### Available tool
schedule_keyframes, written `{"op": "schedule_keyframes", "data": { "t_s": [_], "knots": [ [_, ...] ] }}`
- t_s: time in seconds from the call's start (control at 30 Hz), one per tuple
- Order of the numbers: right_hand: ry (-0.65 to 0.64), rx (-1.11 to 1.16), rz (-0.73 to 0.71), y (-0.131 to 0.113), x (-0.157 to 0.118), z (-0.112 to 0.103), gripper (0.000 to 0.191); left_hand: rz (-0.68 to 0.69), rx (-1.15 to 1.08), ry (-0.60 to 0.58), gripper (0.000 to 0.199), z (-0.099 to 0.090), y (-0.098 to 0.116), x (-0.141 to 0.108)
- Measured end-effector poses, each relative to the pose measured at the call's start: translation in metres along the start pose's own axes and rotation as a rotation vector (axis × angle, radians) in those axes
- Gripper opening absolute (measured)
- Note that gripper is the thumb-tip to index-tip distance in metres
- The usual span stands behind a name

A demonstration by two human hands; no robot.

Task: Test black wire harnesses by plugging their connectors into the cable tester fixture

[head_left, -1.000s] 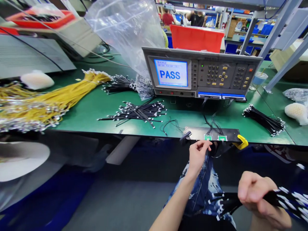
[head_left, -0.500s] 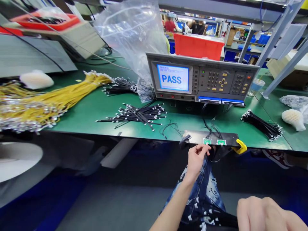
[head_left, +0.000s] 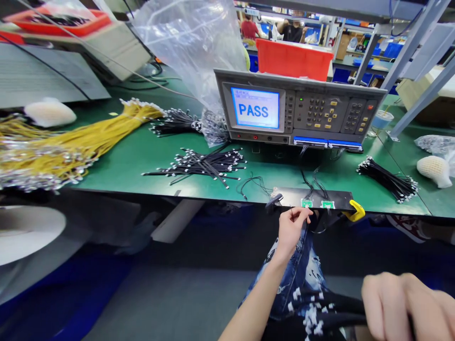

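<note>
My left hand (head_left: 292,230) rests at the bench's front edge, its fingers pinched on a thin black wire (head_left: 308,219) just below a black test fixture board (head_left: 295,198). Two small green connector boards (head_left: 306,203) sit on that fixture, with black wires rising from them towards the tester. At the lower right, my right hand (head_left: 401,305) is shut on a bundle of black wires with white terminals (head_left: 330,315), which lies across my jeans (head_left: 284,279). The hand hides part of the bundle.
A wire harness tester (head_left: 256,108) reading PASS stands behind the fixture, which a yellow clamp (head_left: 356,210) holds to the green bench (head_left: 135,163). Bundles of yellow wires (head_left: 71,137) and black wires (head_left: 199,166) lie on it. A plastic bag (head_left: 192,47) and red crate (head_left: 293,59) stand beyond.
My right hand has dropped lower and further right, and the black bundle now lies lower across my lap. My left hand stays at the fixture.
</note>
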State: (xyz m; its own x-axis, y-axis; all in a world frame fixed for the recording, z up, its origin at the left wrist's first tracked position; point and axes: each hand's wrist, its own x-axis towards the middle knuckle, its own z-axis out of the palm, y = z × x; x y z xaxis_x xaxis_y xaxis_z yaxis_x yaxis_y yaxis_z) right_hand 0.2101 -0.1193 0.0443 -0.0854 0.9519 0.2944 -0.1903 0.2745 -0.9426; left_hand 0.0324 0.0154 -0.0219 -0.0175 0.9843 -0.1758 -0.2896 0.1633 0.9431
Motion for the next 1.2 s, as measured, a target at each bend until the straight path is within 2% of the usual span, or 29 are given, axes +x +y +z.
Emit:
{"op": "schedule_keyframes", "data": {
  "t_s": [0.13,0.27,0.43,0.57,0.77,0.97,1.2],
  "knots": [
    [0.120,0.091,-0.171,0.012,0.023,0.000,0.019,0.008,0.018,0.016,0.025,0.001,0.002,0.000],
    [0.299,0.159,-0.025,0.034,0.029,-0.010,0.019,0.000,0.024,0.015,0.024,0.002,0.002,0.000],
    [0.422,0.151,0.130,0.060,0.030,-0.025,0.020,-0.004,0.020,0.027,0.024,0.003,0.000,0.000],
    [0.491,0.122,0.198,0.072,0.038,-0.024,0.023,-0.013,-0.005,0.037,0.025,0.005,-0.001,0.000],
    [0.536,0.099,0.243,0.086,0.055,-0.015,0.031,-0.025,-0.010,0.054,0.027,0.007,0.000,-0.002],
    [0.609,0.023,0.284,0.104,0.077,-0.004,0.044,-0.029,-0.037,0.076,0.036,0.010,-0.002,0.000],
    [0.528,0.046,0.333,0.114,0.086,0.006,0.048,-0.008,0.036,0.022,0.039,-0.001,-0.005,0.003]
  ]
}}
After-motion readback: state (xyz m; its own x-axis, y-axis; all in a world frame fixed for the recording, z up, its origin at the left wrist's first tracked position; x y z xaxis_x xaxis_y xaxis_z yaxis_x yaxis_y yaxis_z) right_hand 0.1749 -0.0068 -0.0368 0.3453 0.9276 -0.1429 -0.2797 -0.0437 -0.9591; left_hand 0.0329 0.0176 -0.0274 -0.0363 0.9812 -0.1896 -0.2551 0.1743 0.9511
